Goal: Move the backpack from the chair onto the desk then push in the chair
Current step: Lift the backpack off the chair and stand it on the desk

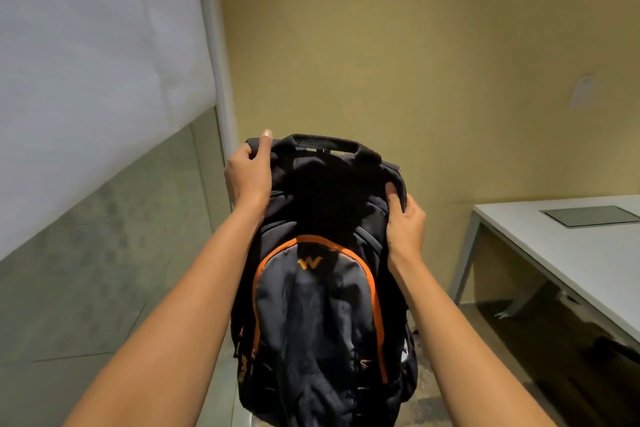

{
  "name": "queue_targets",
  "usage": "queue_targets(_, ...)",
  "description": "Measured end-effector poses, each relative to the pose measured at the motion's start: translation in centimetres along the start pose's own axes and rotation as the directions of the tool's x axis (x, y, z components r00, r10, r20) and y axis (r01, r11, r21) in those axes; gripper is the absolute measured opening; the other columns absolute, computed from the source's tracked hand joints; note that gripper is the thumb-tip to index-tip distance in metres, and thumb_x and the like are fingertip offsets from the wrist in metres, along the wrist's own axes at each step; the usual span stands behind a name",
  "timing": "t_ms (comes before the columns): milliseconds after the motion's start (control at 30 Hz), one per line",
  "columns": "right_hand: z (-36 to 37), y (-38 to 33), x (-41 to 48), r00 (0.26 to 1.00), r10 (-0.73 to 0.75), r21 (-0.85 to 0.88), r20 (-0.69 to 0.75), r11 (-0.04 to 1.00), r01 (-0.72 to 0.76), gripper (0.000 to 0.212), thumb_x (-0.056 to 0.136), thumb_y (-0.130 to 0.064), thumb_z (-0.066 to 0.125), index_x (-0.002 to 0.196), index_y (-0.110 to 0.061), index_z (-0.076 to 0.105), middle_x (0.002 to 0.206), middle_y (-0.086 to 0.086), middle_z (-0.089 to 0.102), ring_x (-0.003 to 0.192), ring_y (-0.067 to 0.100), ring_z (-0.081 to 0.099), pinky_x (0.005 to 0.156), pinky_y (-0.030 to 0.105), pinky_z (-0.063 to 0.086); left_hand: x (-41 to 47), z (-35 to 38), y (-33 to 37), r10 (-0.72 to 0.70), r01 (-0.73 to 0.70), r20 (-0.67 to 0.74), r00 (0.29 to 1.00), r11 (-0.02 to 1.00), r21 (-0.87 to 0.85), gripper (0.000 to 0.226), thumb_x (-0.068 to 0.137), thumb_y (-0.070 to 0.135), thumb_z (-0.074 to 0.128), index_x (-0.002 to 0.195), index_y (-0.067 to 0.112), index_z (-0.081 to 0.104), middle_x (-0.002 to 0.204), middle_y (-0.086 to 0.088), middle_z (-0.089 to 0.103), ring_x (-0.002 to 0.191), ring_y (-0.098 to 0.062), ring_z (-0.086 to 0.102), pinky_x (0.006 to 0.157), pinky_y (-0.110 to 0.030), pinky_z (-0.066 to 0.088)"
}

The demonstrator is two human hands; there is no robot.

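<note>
The backpack (318, 274) hangs in the air between both outstretched arms, held upright with its long axis running top to bottom: the carry handle (325, 144) is uppermost and farthest from the camera, the base lowest and nearest. Its front faces the camera, showing a grey pocket outlined in orange piping (375, 291) with a small orange "W" logo (309, 263) near the pocket's top. The rest of the bag is black.

The left hand (247, 172) grips the backpack's upper left corner, fingers curled tight around the shoulder of the bag and the thumb laid up along its edge. The right hand (405, 222) clamps the backpack's upper right side a little lower down, thumb pressed on the front panel, fingers wrapped round behind it and hidden.

The white desk (568, 253) stands to the right of the backpack and well apart from it, its top lower than the bag's handle. A flat grey panel (592, 216) lies set in the desk surface. Behind the backpack is a yellow wall (398, 45); to its left, a pale window blind (97, 62) above frosted glass
</note>
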State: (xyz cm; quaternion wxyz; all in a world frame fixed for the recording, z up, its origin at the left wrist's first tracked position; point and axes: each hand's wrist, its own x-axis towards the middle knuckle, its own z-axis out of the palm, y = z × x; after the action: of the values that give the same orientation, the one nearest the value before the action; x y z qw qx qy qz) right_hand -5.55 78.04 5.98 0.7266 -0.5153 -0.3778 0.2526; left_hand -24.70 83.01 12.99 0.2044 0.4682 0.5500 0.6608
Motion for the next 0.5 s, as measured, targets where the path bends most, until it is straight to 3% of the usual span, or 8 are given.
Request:
queue_targets(133, 0.9, 0.2, 5.3, 0.996, -0.034, -0.021, -0.086, 0.999, 0.032, 0.033, 0.091, -0.044, 0.057, 0.098, -0.016, 0.071, 0.097, 0.008, 0.074, 0.098, 0.025, 0.068, 0.091, 0.052, 0.052, 1.1, 2.9, -3.0, 0.035, -0.032, 0.151, 0.988, 0.999, -0.025, 0.045, 0.077, 0.072, 0.047, 0.074, 0.03, 0.061, 0.075, 0.011, 0.062, 0.076, -0.011, 0.057, 0.069, -0.029, 0.043)
queue_targets(200, 0.8, 0.2, 8.5, 0.991, -0.046, -0.019, -0.124, 0.999, 0.045, 0.035, 0.09, -0.046, 0.057, 0.099, -0.015, 0.071, 0.094, 0.004, 0.072, 0.096, 0.022, 0.066, 0.092, 0.05, 0.052, 1.3, 5.1, -5.2, 0.071, -0.071, 0.195, 0.978, 0.997, -0.005, 0.049, 0.073, 0.077, 0.045, 0.087, 0.033, 0.06, 0.085, 0.012, 0.066, 0.086, -0.012, 0.059, 0.076, -0.031, 0.044)
queue_targets(300, 0.0, 0.4, 13.8, 0.984, -0.063, 0.011, -0.168, 0.998, 0.066, 0.024, 0.09, -0.044, 0.058, 0.085, -0.023, 0.068, 0.086, -0.001, 0.069, 0.092, 0.021, 0.064, 0.092, 0.049, 0.052, 2.2, 9.6, -7.5, 0.086, -0.063, 0.259, 0.962, 0.993, -0.096, 0.056, 0.081, 0.066, 0.052, 0.087, 0.011, 0.059, 0.077, -0.004, 0.063, 0.075, -0.016, 0.055, 0.069, -0.034, 0.043)
queue_targets(367, -0.8, 0.7, 17.2, 0.98, -0.075, 0.025, -0.183, 0.996, 0.081, 0.021, 0.09, -0.044, 0.059, 0.082, -0.026, 0.067, 0.085, -0.003, 0.069, 0.091, 0.021, 0.064, 0.092, 0.048, 0.053, 3.3, 13.4, -7.5, 0.067, -0.025, 0.26, 0.963, 0.987, -0.161, 0.06, 0.088, 0.052, 0.055, 0.082, -0.007, 0.053, 0.07, -0.013, 0.049, 0.066, -0.017, 0.042, 0.063, -0.033, 0.035)
queue_targets(433, -1.8, 1.2, 20.6, 0.975, -0.081, 0.018, -0.205, 0.996, 0.087, 0.023, 0.089, -0.045, 0.059, 0.091, -0.024, 0.069, 0.09, 0.0, 0.07, 0.095, 0.023, 0.064, 0.093, 0.049, 0.052, 4.5, 17.9, -6.7, 0.045, -0.001, 0.248, 0.968, 0.985, -0.175, 0.056, 0.091, 0.046, 0.054, 0.077, -0.008, 0.051, 0.067, -0.011, 0.046, 0.065, -0.017, 0.039, 0.061, -0.034, 0.033)
queue_targets(500, -3.1, 1.8, 23.9, 0.969, -0.094, 0.005, -0.229, 0.995, 0.098, 0.023, 0.089, -0.045, 0.06, 0.089, -0.023, 0.068, 0.088, 0.0, 0.069, 0.092, 0.022, 0.064, 0.092, 0.048, 0.053, 5.3, 22.5, -6.2, 0.03, 0.016, 0.239, 0.97, 0.982, -0.188, 0.048, 0.092, 0.047, 0.051, 0.079, 0.002, 0.058, 0.071, -0.005, 0.057, 0.068, -0.019, 0.047, 0.065, -0.034, 0.04)
